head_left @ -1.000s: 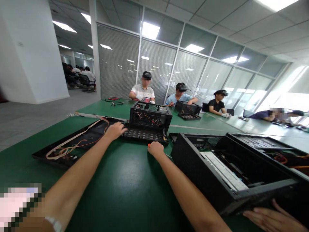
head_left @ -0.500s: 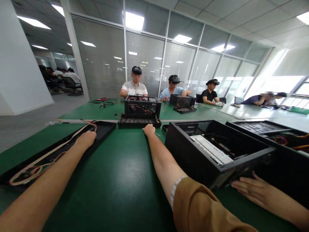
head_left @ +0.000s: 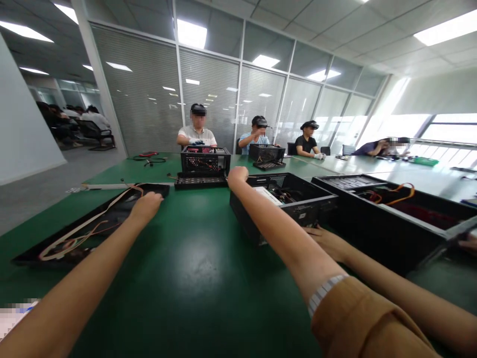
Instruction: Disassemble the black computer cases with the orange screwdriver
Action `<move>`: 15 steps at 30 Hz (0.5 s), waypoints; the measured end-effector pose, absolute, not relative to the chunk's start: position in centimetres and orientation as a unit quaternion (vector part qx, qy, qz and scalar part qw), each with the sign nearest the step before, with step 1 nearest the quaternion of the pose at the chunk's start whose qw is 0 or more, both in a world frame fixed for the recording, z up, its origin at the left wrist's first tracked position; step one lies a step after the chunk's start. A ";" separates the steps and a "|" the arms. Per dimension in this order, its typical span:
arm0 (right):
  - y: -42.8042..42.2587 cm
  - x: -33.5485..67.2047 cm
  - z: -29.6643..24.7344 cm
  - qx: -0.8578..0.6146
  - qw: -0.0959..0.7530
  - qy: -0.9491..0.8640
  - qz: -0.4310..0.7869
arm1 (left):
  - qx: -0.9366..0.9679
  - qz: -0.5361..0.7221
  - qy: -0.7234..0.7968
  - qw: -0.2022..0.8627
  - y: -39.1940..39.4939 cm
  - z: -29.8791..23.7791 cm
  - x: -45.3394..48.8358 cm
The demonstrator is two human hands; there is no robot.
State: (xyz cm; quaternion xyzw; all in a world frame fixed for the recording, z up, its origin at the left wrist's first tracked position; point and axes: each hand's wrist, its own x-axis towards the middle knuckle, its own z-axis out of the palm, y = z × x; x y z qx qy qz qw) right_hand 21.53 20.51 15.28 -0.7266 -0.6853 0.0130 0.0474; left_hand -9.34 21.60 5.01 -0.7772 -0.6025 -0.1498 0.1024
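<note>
My left hand [head_left: 146, 206] lies on the near right corner of a flat black case panel [head_left: 112, 219], fingers curled over its edge. Beige and red cables [head_left: 67, 241] lie in that panel. My right hand [head_left: 237, 175] is a closed fist held above the far left corner of an open black computer case [head_left: 298, 206]; what is in the fist is hidden. My right arm wears a brown sleeve with a white wristband. Another person's hand [head_left: 328, 241] rests against the case's near side.
A second open black case [head_left: 391, 219] with orange wires stands to the right. Across the green table [head_left: 194, 278] stands a mesh case [head_left: 204, 160] on its panel [head_left: 201, 181]. Several people sit along the far side; glass partitions stand behind them.
My right hand has lifted off the table and moved right, over the case's corner. My left hand pulled back from the far mesh case onto the black panel. The view swung left and up.
</note>
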 end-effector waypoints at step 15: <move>4.4 25.0 15.6 -0.656 -0.013 -0.748 -0.100 | -0.807 -0.170 -0.562 0.067 9.5 5.0 -2.0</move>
